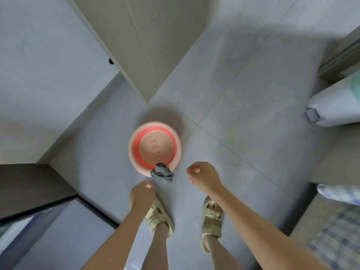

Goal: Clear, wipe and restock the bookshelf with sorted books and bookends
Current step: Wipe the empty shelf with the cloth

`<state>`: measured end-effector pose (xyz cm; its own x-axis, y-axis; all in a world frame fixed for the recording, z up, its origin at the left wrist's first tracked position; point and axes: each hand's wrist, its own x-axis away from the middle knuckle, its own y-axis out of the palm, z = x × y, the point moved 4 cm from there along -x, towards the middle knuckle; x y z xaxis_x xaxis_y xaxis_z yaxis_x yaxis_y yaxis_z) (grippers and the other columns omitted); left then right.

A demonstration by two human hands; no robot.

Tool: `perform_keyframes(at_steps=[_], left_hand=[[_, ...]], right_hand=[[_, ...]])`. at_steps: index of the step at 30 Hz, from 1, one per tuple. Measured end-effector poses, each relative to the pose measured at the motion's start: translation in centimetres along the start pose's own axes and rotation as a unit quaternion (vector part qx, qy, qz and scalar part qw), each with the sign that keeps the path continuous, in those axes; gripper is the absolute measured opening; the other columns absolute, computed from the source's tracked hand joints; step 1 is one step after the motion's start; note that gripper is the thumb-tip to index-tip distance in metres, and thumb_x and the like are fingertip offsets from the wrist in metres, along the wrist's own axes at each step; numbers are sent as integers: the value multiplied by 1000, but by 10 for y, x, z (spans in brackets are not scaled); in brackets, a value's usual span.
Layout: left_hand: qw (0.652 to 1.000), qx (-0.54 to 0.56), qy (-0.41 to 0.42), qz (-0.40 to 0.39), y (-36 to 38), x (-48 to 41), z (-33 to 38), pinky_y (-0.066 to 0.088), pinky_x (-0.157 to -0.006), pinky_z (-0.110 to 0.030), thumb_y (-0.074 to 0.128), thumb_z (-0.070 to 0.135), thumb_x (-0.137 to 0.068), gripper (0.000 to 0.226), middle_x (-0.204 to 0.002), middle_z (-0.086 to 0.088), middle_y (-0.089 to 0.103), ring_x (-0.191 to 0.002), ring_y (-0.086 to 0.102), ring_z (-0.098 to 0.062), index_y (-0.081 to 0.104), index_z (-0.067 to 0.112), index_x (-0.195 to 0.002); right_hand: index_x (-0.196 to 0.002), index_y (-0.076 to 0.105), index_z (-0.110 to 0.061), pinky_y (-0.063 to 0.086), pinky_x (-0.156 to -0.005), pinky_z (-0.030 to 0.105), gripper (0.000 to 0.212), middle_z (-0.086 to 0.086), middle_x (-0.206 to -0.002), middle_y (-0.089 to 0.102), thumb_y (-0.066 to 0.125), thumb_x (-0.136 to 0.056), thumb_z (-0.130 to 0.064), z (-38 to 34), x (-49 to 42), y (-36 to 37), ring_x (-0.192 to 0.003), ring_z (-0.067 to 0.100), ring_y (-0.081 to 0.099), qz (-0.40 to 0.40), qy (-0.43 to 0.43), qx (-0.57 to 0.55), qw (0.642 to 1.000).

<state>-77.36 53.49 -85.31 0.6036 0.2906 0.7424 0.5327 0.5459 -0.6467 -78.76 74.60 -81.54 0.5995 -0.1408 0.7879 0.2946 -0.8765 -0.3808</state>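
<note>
A round pink basin [134, 152] with an orange inner ring stands on the grey tiled floor in front of my feet. A crumpled grey cloth [162, 172] hangs over its near rim. My left hand [142, 195] hovers just below and left of the cloth, fingers loosely curled, holding nothing. To the right of the cloth my right hand [204, 177] hangs with loosely curled fingers, also empty. No books, bookends or shelf boards are in view.
A pale cabinet corner [148, 75] juts in above the basin. A white pedal bin [335, 106] stands at the right edge. A dark ledge [29, 184] lies at the left, and patterned fabric [339, 230] at the lower right. My sandalled feet [159, 217] stand below the basin.
</note>
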Motion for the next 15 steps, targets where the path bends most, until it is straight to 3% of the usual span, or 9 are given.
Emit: perform_keyframes(at_steps=[3, 5, 7, 11, 13, 15], left_hand=[[999, 40, -23, -18, 49, -72, -4, 49, -76, -32, 50, 22, -96, 20, -104, -16, 69, -96, 64, -32, 67, 11, -94], [999, 35, -29, -18, 79, -117, -6, 50, -79, -33, 51, 26, -96, 21, -107, -16, 68, -99, 64, -32, 65, 10, -99], [999, -1, -33, -14, 109, -164, -12, 48, -73, -32, 46, 34, -97, 35, -104, -14, 68, -95, 63, -30, 65, 4, -101], [998, -3, -65, 24, 146, -237, -29, 42, -68, -30, 51, 51, -92, 52, -102, -14, 64, -99, 60, -32, 59, 1, -105], [997, -25, -63, 36, 156, -258, -35, 49, -69, -33, 56, 50, -89, 46, -102, -13, 64, -95, 61, -32, 61, 6, -103], [998, -11, -48, 42, 164, -273, -44, 53, -66, -35, 57, 38, -88, 26, -93, -10, 66, -82, 63, -31, 64, 13, -93]], right_hand=[[-82, 65, -13, 51, -78, 35, 21, 8, -90, 69, 47, -91, -19, 30, -70, 53, -93, 28, 65, -26, 12, 12, 1000], [-101, 69, -16, 48, -84, 30, 23, 3, -104, 68, 48, -95, -22, 46, -109, 87, -102, 22, 62, -37, -1, 31, 999], [-115, 66, -18, 42, -87, 25, 26, -1, -116, 66, 49, -96, -23, 61, -150, 123, -109, 18, 58, -42, -8, 58, 997], [-127, 56, -20, 42, -85, 26, 34, 2, -118, 62, 51, -93, -20, 83, -225, 182, -108, 19, 57, -40, -18, 122, 992], [-125, 53, -19, 43, -79, 29, 34, 3, -113, 60, 52, -91, -21, 86, -250, 200, -104, 23, 57, -22, -27, 163, 986], [-120, 54, -23, 40, -70, 28, 31, 1, -106, 58, 56, -89, -24, 89, -269, 219, -100, 25, 58, -17, -34, 195, 980]])
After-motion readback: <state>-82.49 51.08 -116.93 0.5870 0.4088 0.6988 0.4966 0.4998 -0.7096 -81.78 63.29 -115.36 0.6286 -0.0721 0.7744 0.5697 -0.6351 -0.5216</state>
